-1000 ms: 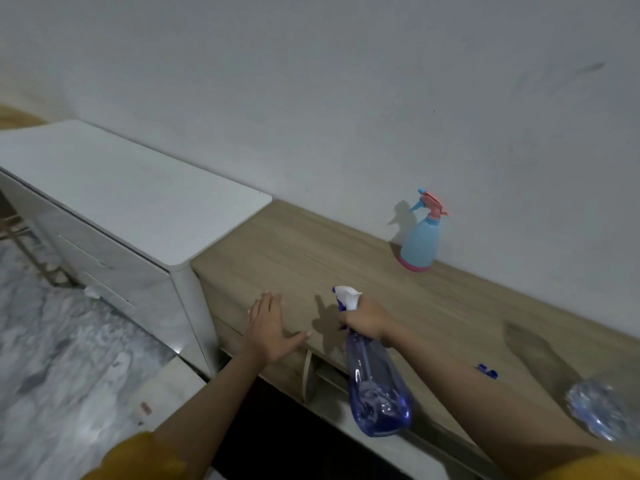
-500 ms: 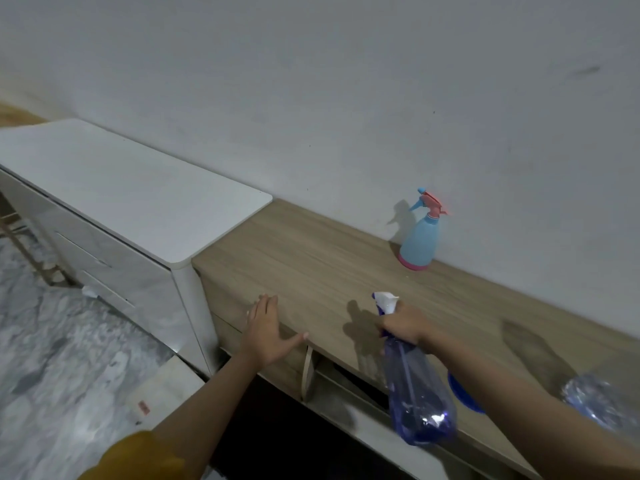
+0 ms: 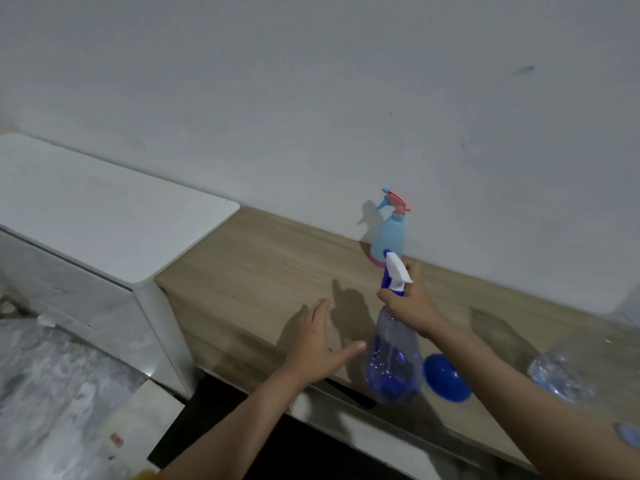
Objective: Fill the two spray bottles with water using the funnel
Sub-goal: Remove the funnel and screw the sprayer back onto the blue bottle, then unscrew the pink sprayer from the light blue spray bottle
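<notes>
My right hand (image 3: 410, 308) grips the neck of a clear blue spray bottle (image 3: 393, 368) with a white and blue trigger head, held over the front part of the wooden counter (image 3: 263, 268). My left hand (image 3: 317, 346) hovers open just left of that bottle, fingers spread. A light blue spray bottle with a pink base and trigger (image 3: 389, 233) stands against the wall behind. A blue funnel (image 3: 445, 377) lies on the counter under my right forearm. A clear plastic water bottle (image 3: 561, 374) lies at the right.
A white cabinet (image 3: 104, 216) adjoins the counter on the left. A small blue cap (image 3: 627, 434) lies near the counter's front right. Below the counter edge is a dark gap, and marble floor (image 3: 45, 393) shows at lower left.
My right hand carried the clear blue bottle rightward and up over the counter. My left hand left the counter's edge and moved toward the bottle. The funnel came into view.
</notes>
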Motion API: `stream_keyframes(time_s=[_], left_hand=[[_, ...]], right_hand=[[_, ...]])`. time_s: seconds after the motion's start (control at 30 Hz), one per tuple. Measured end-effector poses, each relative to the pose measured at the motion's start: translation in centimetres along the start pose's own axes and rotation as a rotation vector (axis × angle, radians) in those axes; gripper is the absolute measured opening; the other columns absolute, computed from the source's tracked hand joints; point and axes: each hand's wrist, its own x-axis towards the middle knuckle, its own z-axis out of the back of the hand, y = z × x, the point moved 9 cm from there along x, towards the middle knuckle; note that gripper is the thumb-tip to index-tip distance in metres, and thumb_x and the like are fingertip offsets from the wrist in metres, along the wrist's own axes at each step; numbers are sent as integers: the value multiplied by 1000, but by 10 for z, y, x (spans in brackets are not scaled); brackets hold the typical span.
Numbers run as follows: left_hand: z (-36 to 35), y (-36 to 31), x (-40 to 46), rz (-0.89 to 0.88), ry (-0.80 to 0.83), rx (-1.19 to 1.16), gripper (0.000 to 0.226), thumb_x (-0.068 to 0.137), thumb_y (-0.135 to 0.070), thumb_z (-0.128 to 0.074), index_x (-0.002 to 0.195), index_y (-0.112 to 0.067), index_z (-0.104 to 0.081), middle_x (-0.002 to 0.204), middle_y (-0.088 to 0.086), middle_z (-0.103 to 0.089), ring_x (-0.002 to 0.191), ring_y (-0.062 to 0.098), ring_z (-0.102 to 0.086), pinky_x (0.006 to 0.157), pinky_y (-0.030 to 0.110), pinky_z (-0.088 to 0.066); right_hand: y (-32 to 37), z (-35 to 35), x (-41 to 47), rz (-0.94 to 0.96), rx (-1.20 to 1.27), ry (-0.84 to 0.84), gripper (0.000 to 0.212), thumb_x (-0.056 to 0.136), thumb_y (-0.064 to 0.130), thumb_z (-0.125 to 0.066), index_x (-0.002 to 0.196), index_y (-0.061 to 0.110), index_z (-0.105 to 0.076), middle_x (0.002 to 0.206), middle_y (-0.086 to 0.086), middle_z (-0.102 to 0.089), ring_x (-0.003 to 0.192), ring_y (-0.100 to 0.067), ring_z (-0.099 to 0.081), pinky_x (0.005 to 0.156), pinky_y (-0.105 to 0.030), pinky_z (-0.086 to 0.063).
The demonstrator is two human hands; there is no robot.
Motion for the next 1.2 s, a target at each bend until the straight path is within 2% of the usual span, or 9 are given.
stream_keyframes(time_s=[0.1,0.23,0.33,0.4,0.5,0.6,0.87,1.07,1.2], left_hand=[[-23,-35,5,-23,127,-178,98,71,-56,-72,148,-28,-18,150,-13,-26,137,3,-24,109,24,-25],[-51,-70,16,-62,265,-357,82,77,-36,-75,142,-39,-24,133,-35,-33,119,-22,-33,95,7,-34],[-59,-76,30,-47,184,-412,75,74,-30,-78,134,-38,-34,132,-22,-45,125,-5,-42,103,22,-41],[-63,-82,39,-54,148,-430,73,72,-26,-80,131,-37,-37,132,-17,-48,124,1,-44,100,19,-42],[-67,-91,53,-69,90,-444,70,70,-20,-81,128,-31,-43,129,-13,-51,121,1,-48,89,10,-42],[-76,-98,69,-48,50,-433,67,68,-17,-82,123,-29,-47,124,-13,-54,116,1,-50,91,15,-43],[-108,-122,136,-92,16,-433,51,71,-5,-74,112,-25,-53,111,-9,-62,101,3,-61,90,34,-54],[-140,-134,205,-63,-26,-390,46,73,2,-70,109,-22,-53,106,-2,-63,97,14,-62,79,25,-54],[-162,-129,234,-34,-5,-309,49,76,-1,-70,116,-22,-51,114,-3,-62,104,13,-59,85,26,-52]], right_hand=[[22,25,-1,157,116,-167,44,80,9,-73,104,16,-36,91,6,-48,78,-10,-54,61,-18,-48],[34,44,-4,242,229,-237,49,75,19,-80,107,12,-44,95,6,-56,80,-4,-60,64,-17,-52],[40,58,-6,288,260,-251,50,73,16,-81,109,10,-46,97,7,-57,82,3,-62,64,-15,-52],[39,69,-6,299,261,-267,47,73,18,-81,108,11,-51,97,4,-61,83,-1,-63,64,-16,-53],[36,94,-2,336,195,-337,31,79,19,-77,105,12,-61,94,3,-65,81,-4,-64,63,-16,-52],[25,117,5,317,138,-379,19,84,17,-71,102,18,-66,91,6,-69,80,-8,-65,64,-19,-54],[10,164,62,264,68,-349,19,79,5,-73,95,15,-71,89,2,-72,78,-11,-67,68,-17,-51],[-13,183,120,203,34,-331,18,78,3,-72,89,17,-69,86,5,-68,82,-18,-65,72,-23,-52],[-40,186,152,126,-3,-323,17,79,5,-71,89,18,-68,89,2,-66,82,-18,-62,69,-17,-49]])
